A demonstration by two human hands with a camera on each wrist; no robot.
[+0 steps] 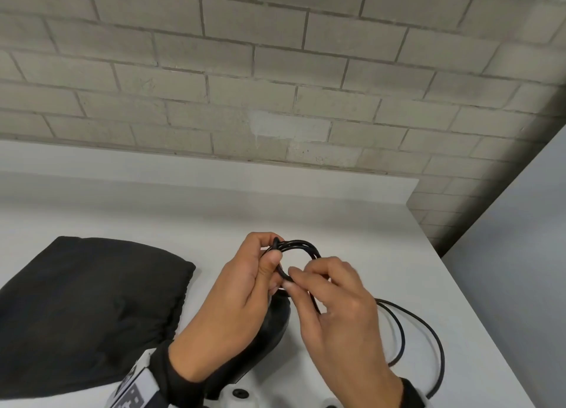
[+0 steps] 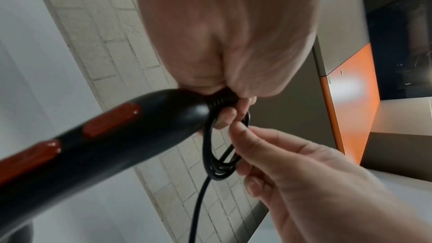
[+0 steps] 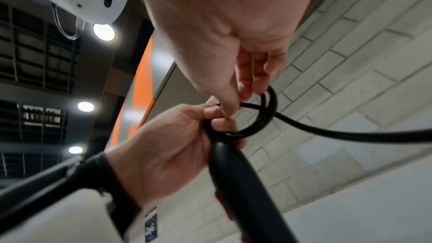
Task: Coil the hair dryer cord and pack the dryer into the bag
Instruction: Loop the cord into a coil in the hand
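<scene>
Above the white table, my left hand (image 1: 260, 270) grips a small coil of black cord (image 1: 301, 245) at the end of the black hair dryer handle (image 2: 98, 145), which carries red buttons. My right hand (image 1: 309, 280) pinches the cord at the coil's near side, thumb and fingers curled round it. The dryer body (image 1: 272, 325) hangs below my hands, mostly hidden by them. Loose cord (image 1: 428, 334) trails in loops over the table to the right. A black cloth bag (image 1: 85, 309) lies flat on the table to the left, its drawstring mouth facing the dryer.
The white table (image 1: 352, 218) ends at a grey brick wall (image 1: 275, 86) behind and at an edge running diagonally on the right. A pale panel (image 1: 520, 239) stands beyond that right edge.
</scene>
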